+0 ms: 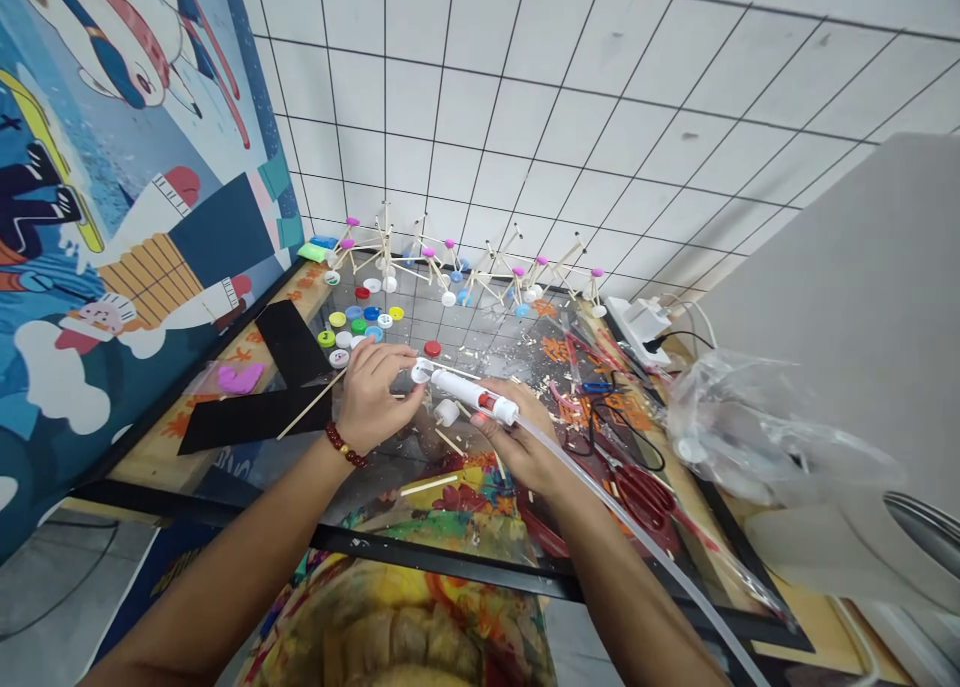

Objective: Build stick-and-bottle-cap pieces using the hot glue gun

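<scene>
In my left hand a small white bottle cap is pinched between thumb and fingers. My right hand is wrapped around a white tube-shaped tool with a red part inside. The tool's tip is beside the cap, and a translucent hose or stick runs from its rear over my right forearm. Just below the tool lies a small white piece. A thin wooden stick reaches the table beside my left hand.
Colored caps lie behind my left hand. Stick structures with pink joints stand along the tiled wall. Red scissors, cables and a power strip are at the right, near a plastic bag. Black strips lie left.
</scene>
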Action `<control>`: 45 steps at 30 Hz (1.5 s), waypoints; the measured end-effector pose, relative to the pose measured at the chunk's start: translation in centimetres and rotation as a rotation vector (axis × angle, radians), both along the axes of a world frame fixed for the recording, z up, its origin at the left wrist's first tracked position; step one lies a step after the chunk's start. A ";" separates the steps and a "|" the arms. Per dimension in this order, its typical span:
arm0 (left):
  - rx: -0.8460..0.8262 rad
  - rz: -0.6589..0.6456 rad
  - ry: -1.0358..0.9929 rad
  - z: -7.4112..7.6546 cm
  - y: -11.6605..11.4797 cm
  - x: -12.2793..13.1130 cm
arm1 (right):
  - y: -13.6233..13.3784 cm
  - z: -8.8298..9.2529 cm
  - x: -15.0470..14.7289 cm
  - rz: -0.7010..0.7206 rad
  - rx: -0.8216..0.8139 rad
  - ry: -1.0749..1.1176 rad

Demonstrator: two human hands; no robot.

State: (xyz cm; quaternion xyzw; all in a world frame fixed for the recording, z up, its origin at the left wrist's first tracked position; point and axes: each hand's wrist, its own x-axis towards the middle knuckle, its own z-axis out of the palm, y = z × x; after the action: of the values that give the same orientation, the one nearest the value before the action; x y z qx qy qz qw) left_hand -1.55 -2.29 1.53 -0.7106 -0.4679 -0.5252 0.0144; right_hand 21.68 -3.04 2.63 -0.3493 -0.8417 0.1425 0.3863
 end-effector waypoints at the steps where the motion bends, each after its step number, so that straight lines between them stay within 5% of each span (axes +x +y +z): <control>1: -0.052 -0.019 -0.083 0.1 0.0 0.1 | 0.0 -0.2 0.2 0.000 -0.031 0.030; 4: -0.355 -0.143 -0.553 0.7 0.2 0.2 | 0.1 -1.2 0.7 -0.060 -0.141 0.204; 9: -1.015 -0.578 -1.505 2.2 0.5 -0.9 | 0.5 -2.1 1.0 -0.127 -0.251 0.566; 13: -1.119 -0.629 -1.737 2.8 0.7 -1.7 | 0.9 -2.1 0.9 -0.135 -0.261 0.638; 18: -0.953 -0.436 -1.274 2.5 0.8 -1.6 | 1.0 -2.1 0.9 -0.154 -0.274 0.629; 23: -0.476 0.133 -0.173 1.0 0.8 -1.5 | 1.1 -1.6 0.8 -0.185 -0.248 0.649; 26: -0.393 0.258 0.231 0.2 0.9 -2.3 | 1.3 -1.4 0.8 -0.184 -0.248 0.663; 29: -0.513 0.214 0.177 0.8 1.1 -4.6 | 1.5 -1.4 0.9 -0.201 -0.288 0.710; 32: -0.499 0.388 -0.054 2.7 1.7 -7.5 | 1.7 -1.2 0.8 -0.221 -0.318 0.797; 36: -0.581 0.482 0.076 4.6 3.6 -9.1 | 1.8 -0.8 0.8 -0.235 -0.311 0.846; 39: -0.743 0.412 0.234 4.5 5.3 -8.5 | 1.8 -0.8 0.7 -0.245 -0.303 0.825; 45: -0.804 0.449 0.294 3.4 6.1 -7.8 | 1.7 -0.8 0.8 -0.235 -0.276 0.762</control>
State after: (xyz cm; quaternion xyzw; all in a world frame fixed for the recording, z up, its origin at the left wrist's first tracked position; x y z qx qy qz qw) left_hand -9.40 3.77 4.89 -0.6081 -0.7686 -0.1807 -0.0825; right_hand 22.47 -1.35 1.86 -0.4140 -0.5659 0.3279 0.6331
